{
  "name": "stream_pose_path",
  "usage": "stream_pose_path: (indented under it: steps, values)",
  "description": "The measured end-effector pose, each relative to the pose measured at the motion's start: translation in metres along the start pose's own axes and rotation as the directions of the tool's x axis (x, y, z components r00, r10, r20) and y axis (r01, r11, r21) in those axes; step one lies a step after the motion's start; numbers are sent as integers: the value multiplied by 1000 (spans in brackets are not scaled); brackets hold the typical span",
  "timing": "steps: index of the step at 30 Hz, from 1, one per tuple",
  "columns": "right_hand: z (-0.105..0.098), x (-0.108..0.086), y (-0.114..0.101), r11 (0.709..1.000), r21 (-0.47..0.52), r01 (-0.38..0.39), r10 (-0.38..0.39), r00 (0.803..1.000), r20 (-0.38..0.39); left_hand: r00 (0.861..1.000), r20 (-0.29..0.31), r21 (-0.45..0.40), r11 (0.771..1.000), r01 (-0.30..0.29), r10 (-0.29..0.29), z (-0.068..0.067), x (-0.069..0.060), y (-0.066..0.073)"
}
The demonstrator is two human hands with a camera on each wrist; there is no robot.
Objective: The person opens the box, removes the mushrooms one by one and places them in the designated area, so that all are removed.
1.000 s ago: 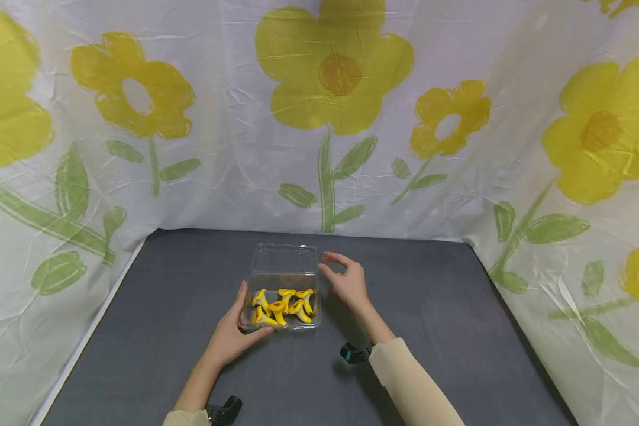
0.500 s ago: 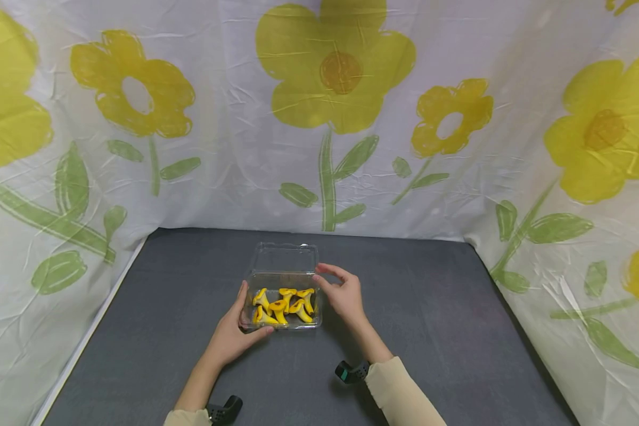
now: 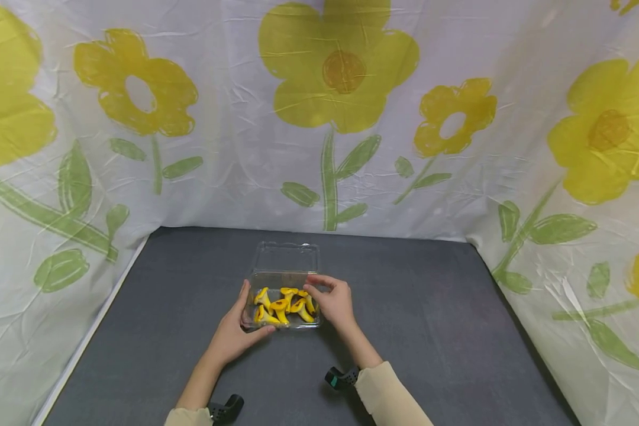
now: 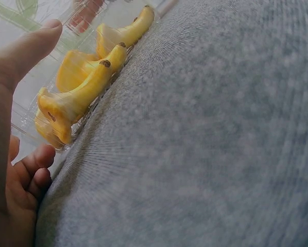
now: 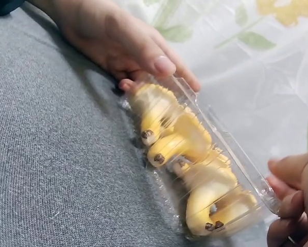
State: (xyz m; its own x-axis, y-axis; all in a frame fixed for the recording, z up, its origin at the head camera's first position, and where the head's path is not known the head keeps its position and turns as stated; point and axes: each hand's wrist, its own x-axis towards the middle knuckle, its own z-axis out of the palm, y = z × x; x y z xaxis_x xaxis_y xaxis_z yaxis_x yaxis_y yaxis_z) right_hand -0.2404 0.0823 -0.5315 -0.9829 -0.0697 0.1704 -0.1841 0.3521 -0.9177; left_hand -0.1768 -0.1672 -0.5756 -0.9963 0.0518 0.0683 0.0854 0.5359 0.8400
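Observation:
A clear plastic box (image 3: 290, 327) stands with its hinged lid (image 3: 287, 258) raised at the back; in it lie several yellow mushrooms (image 3: 280, 306) with pale stems. My left hand (image 3: 234, 332) holds the box at its left side, fingers along the side wall and thumb at the front edge. Over the box's right rear part hangs my right hand (image 3: 334, 300), thumb and fingers bent with a gap between them, close above the mushroom at the back right. In the right wrist view my right hand's fingers (image 5: 293, 180) are beside the box's end; whether they touch anything cannot be told.
A dark grey cloth (image 3: 447, 331) covers the table. Behind and on both sides hangs a white curtain (image 3: 234, 118) with yellow flowers and green leaves. Each wrist carries a black device, the left one (image 3: 226, 408) and the right one (image 3: 341, 378).
My right hand has moved left and slightly down, from beside the lid to over the box's right part. The left hand and the box keep their places.

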Motion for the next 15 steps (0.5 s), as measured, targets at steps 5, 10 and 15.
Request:
stream_pose_path:
  steps: [5,10,15]
  values:
    - [2,0,-1,992,-122,19,-20,1000,-10,1000,-5,-1,1000,-3,3,1,-1,-1]
    - [1,1,-4,977,-199,79,-75,997,26,1000,-10,6,1000,-13,13,1,-1,0]
    - [2,2,-6,966,-243,86,-72,995,64,1000,-5,-1,1000,-9,9,0,-1,1]
